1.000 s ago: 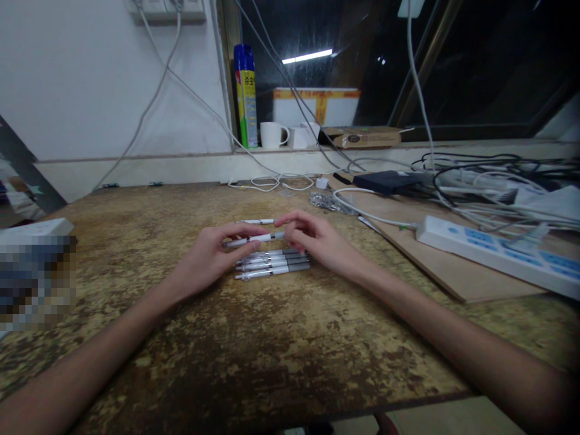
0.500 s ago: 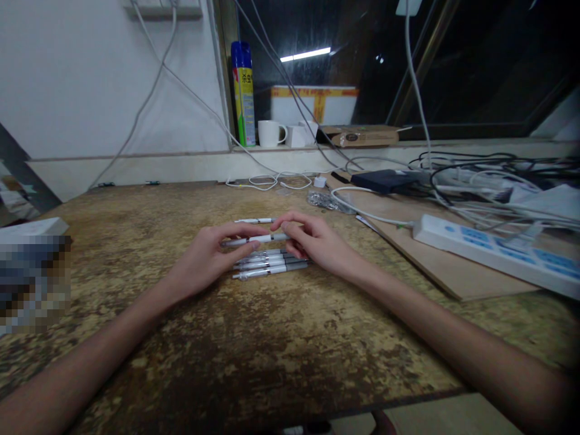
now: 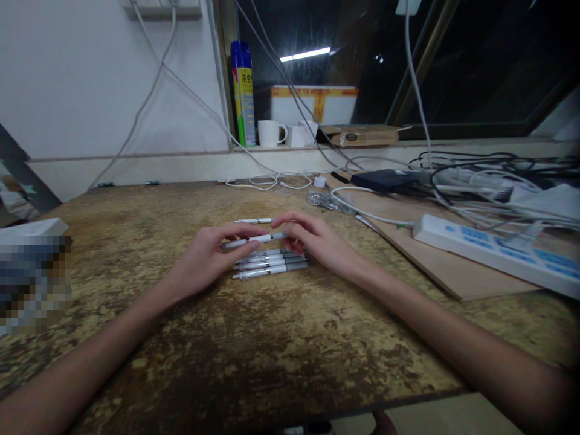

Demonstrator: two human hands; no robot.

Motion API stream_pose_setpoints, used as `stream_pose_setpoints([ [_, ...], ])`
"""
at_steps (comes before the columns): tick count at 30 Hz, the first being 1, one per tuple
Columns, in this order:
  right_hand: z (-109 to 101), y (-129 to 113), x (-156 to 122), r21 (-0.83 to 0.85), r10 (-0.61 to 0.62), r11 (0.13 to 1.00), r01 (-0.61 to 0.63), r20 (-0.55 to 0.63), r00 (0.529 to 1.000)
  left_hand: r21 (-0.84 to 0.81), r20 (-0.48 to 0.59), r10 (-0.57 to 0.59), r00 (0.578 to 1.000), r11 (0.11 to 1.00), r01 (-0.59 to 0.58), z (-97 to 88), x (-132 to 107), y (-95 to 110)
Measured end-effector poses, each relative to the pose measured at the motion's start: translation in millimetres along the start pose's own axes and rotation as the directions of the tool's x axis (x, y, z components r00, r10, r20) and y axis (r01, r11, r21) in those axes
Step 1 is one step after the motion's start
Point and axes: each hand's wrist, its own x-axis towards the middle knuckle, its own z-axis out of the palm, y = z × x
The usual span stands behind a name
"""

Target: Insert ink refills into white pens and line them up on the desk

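Observation:
Between my two hands a white pen (image 3: 260, 240) is held level above the worn wooden table. My left hand (image 3: 212, 254) pinches its left end between thumb and fingers. At the other end, the thumb and fingers of my right hand (image 3: 310, 238) close on the pen's tip, which they partly hide. Just below lie several white pens (image 3: 272, 266) side by side in a row. Another white pen (image 3: 252, 221) lies behind the held one, its right end hidden by my right hand.
On the right, a white power strip (image 3: 498, 251) rests on a brown board (image 3: 435, 266) beside tangled cables (image 3: 489, 175). A clear plastic bag (image 3: 324, 200) lies behind my right hand. A spray can (image 3: 243, 96) and a white mug (image 3: 270, 133) stand on the sill.
The fingers of my right hand have shifted slightly to the right at the pen's end, baring more of the row below. My left hand stays in place.

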Motion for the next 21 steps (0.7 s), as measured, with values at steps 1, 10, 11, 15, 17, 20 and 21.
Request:
stream_pose_setpoints([
  [1, -0.2, -0.1, 0.2, -0.013, -0.007, 1.0, 0.006, -0.005, 1.0, -0.002, -0.001, -0.002, 1.0, 1.0, 0.002, 0.1, 0.0, 0.1],
  [10, 0.4, -1.2, -0.4, 0.015, 0.01, 1.0, -0.01, 0.007, 1.0, -0.014, 0.012, -0.009, 1.0, 1.0, 0.009, -0.6, 0.6, 1.7],
  [11, 0.2, -1.4, -0.3, -0.001, -0.001, 1.0, 0.001, -0.001, 1.0, -0.014, 0.012, -0.008, 1.0, 1.0, 0.008, -0.7, 0.4, 1.4],
  [15, -0.3, -1.2, 0.0, -0.04, 0.0, 0.999, 0.001, 0.006, 1.0, -0.013, 0.016, -0.015, 1.0, 1.0, 0.015, -0.5, -0.2, 1.2],
  [17, -0.4, -0.3, 0.2, -0.019, 0.009, 1.0, -0.009, 0.018, 1.0, -0.016, 0.012, -0.022, 1.0, 1.0, 0.022, -0.1, -0.1, 1.3],
  [20, -0.4, 0.7, 0.9, -0.009, -0.012, 1.0, 0.012, 0.007, 1.0, -0.017, 0.012, -0.02, 1.0, 1.0, 0.02, 0.3, 0.1, 0.7],
  [21, -0.5, 0.8, 1.0, -0.017, -0.022, 1.0, 0.022, 0.0, 1.0, -0.015, 0.012, -0.017, 1.0, 1.0, 0.017, 0.5, 0.2, 0.4],
])
